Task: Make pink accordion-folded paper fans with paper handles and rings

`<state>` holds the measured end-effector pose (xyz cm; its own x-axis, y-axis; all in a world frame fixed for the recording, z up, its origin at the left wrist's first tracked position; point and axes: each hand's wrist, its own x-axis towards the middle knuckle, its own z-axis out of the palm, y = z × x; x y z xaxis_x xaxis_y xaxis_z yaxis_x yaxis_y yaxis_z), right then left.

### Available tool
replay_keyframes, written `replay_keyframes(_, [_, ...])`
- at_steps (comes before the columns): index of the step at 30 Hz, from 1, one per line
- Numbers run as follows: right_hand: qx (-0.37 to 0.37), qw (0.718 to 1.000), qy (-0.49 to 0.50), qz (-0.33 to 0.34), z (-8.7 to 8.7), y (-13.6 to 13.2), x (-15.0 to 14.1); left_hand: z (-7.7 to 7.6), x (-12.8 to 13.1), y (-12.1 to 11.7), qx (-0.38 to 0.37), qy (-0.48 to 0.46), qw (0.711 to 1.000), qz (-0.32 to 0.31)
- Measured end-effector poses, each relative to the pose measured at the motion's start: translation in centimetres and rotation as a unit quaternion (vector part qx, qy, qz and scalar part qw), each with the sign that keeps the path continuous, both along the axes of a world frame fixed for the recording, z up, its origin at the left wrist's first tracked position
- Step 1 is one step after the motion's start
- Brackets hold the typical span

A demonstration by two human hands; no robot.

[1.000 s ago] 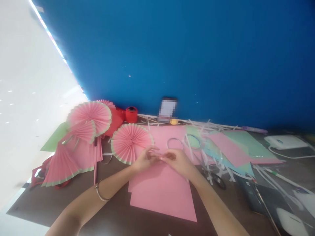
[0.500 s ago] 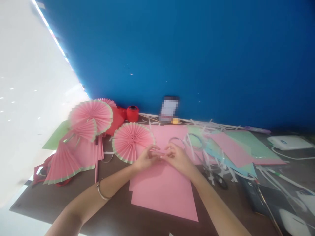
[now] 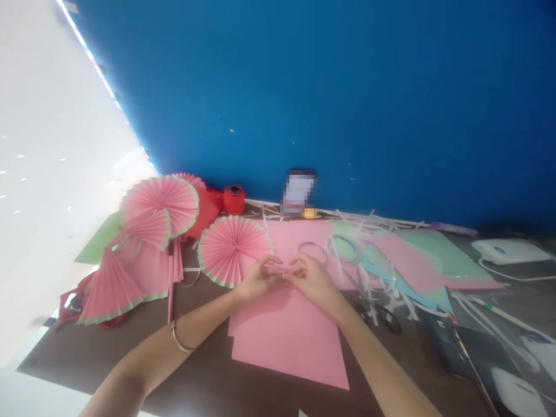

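Note:
Both my hands meet over pink paper sheets [image 3: 291, 347] lying on the brown table. My left hand [image 3: 263, 278] is closed, with its fingertips pinching what looks like a narrow edge of pink paper. Across from it my right hand [image 3: 306, 277] pinches the same edge, the fingertips of both hands nearly touching. The fingers mostly hide this edge, so whether it is a fold cannot be seen. A round pleated paper fan [image 3: 234, 246], pink with a green rim, lies just beyond my left hand.
More pink pleated fans [image 3: 160, 202] are heaped at the left. A red roll [image 3: 234, 200] and a phone [image 3: 299, 191] stand by the blue wall [image 3: 330, 98]. Scissors [image 3: 386, 318], white paper strips [image 3: 406, 304] and coloured sheets [image 3: 434, 255] clutter the right; a white device [image 3: 508, 251] lies beyond.
The whole view has shifted slightly. My right fingers have risen a little from their earlier curled pose; both hands stay at the same spot over the pink paper.

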<state>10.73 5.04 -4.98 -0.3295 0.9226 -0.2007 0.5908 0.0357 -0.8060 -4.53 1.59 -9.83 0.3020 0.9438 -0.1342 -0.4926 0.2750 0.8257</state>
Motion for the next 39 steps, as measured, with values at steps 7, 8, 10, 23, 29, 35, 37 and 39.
replay_keyframes(7, [0.014,1.0,-0.014,-0.009,-0.1,-0.2,-0.5,-0.3,0.1,-0.2,0.018,0.031,0.999,0.026])
replay_keyframes(8, [0.012,1.0,-0.014,-0.011,-0.1,-0.2,-0.5,-0.3,0.1,-0.2,0.025,0.043,0.998,0.03])
replay_keyframes(10, [0.006,1.0,-0.011,-0.013,0.0,-0.2,-0.5,-0.4,0.1,-0.1,0.044,0.07,0.996,0.043])
replay_keyframes(23, [0.051,0.993,-0.106,0.021,3.5,0.2,2.0,-0.6,-0.2,0.2,0.062,0.088,0.991,0.073])
replay_keyframes(29, [0.065,0.993,-0.101,0.021,2.6,0.5,2.4,-1.0,-0.2,0.1,0.079,0.095,0.99,0.074])
replay_keyframes(35, [0.067,0.992,-0.101,0.024,1.8,1.1,2.6,-1.0,-0.3,0.2,0.068,0.112,0.989,0.074])
replay_keyframes(37, [0.067,0.993,-0.098,0.021,1.6,1.2,2.6,-1.1,-0.3,0.2,0.065,0.115,0.988,0.077])
replay_keyframes(39, [0.063,0.993,-0.101,0.01,1.6,1.2,2.5,-1.1,-0.3,0.2,0.067,0.117,0.988,0.078])
